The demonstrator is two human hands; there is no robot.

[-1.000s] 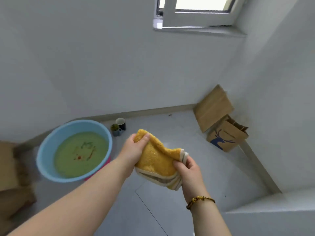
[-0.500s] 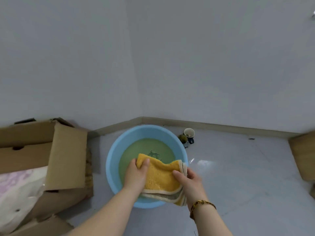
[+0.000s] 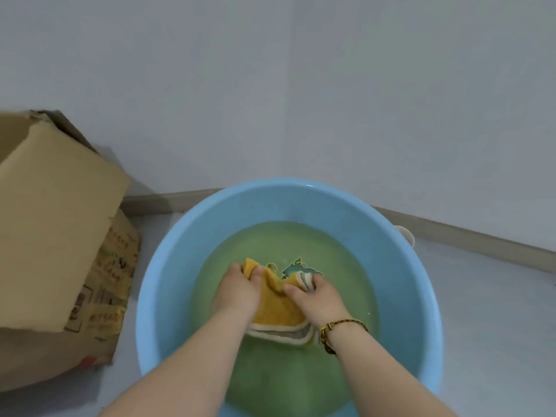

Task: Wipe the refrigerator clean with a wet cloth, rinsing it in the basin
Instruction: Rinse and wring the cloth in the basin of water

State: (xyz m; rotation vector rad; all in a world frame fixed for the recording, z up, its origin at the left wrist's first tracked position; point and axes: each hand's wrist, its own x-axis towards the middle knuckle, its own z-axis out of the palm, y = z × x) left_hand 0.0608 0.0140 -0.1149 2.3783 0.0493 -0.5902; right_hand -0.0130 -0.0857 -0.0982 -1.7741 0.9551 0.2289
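Below, blue basin (image 3: pixel 180 284), grey floor (image 3: pixel 487 314), pale wall (image 3: pixel 301 85).

A bare home room is showing: cardboard box (image 3: pixel 57 224) sitting left of the hands (image 3: pixel 237 291), skirting board (image 3: pixel 469 236) running beyond them.

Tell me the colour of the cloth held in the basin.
The cloth is mustard yellow with a cream-and-grey edge; the head view shows it.

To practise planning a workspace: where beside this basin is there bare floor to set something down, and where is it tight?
Bare floor lies right of the blue basin, bordered by its rim and the skirting board. A smaller patch lies in front of the cardboard box. Tight: the box crowds the basin's left rim.
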